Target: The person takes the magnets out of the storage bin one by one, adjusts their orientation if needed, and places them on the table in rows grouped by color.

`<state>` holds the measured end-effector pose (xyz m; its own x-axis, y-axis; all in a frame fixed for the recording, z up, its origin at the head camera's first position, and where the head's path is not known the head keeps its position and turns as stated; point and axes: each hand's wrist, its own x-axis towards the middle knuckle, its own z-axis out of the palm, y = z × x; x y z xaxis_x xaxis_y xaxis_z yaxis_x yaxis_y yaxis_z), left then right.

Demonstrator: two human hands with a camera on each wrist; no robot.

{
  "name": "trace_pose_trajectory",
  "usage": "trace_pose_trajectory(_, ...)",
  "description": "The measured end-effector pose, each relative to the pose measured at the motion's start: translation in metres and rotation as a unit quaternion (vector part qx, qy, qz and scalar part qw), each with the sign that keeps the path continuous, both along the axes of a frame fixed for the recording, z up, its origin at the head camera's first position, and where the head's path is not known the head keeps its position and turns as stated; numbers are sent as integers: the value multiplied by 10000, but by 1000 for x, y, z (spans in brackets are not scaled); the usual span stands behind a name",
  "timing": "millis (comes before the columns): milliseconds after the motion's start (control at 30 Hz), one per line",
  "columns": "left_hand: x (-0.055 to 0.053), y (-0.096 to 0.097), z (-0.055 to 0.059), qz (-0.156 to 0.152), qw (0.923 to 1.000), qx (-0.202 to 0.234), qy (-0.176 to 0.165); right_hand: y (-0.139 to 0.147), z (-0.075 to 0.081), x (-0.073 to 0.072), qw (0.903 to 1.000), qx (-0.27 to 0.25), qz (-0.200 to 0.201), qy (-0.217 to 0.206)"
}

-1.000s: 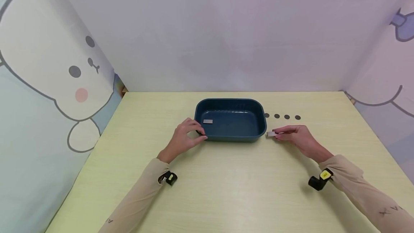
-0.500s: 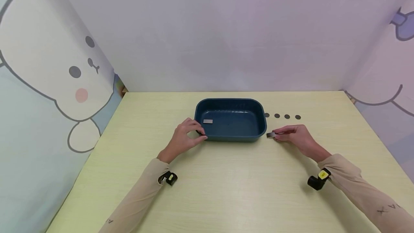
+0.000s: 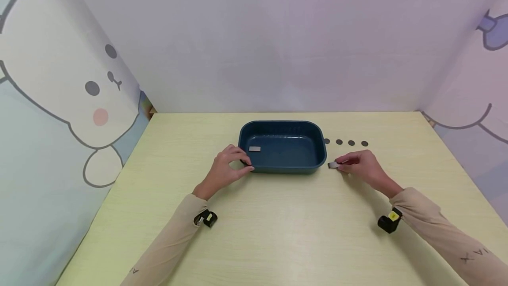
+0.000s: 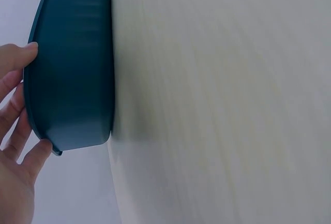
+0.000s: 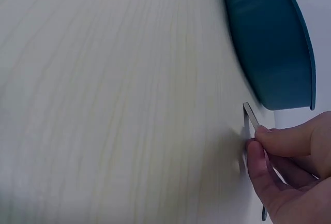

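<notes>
A dark blue rectangular dish (image 3: 285, 170) stands on the table. My left hand (image 3: 228, 167) pinches its near left corner, thumb and fingers at the rim; the left wrist view shows the dish's outer wall (image 4: 72, 79) beside that hand. Inside, toward the left, lies a small flat silver rectangle (image 3: 254, 148). Just right of the dish, my right hand (image 3: 363, 169) pinches a similar small silver rectangle (image 3: 332, 165) between thumb and fingers. Seen from the right wrist, this thin strip (image 5: 251, 114) slants from the fingertips with its far end close to the tabletop.
Several dark round discs (image 3: 351, 143) lie in a row right of the dish, behind my right hand. A pale wooden table (image 3: 285, 228) carries everything. A plain cloth backdrop (image 3: 285, 47) rises at its far edge, with printed panels on both sides.
The silver rectangle in my right hand has tilted and shifted very slightly right. The right wrist has turned a little. My left hand and the dish have stayed in place.
</notes>
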<state>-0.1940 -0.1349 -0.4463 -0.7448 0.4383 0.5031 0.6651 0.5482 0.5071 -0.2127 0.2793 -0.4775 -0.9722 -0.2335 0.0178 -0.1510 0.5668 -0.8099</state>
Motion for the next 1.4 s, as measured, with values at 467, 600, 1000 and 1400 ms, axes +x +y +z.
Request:
trace_pose_trajectory(467, 0, -2, 1, 13, 10000, -49, -66, -3, -6, -3, 9907, 633, 358, 1152)
trace_pose_trajectory(600, -1, -2, 0, 19, 9999, -92, -57, -4, -8, -2, 9865, 666, 440, 1429)
trace_pose_trajectory(1000, -3, -2, 1, 33, 9997, -223, -101, -10, -13, 1, 9693, 1043, 608, 2143)
trace_pose_trajectory(1400, 0, 0, 2, 40, 9996, -242, -103, -10, -10, 2, 9707, 1166, 592, 2016)
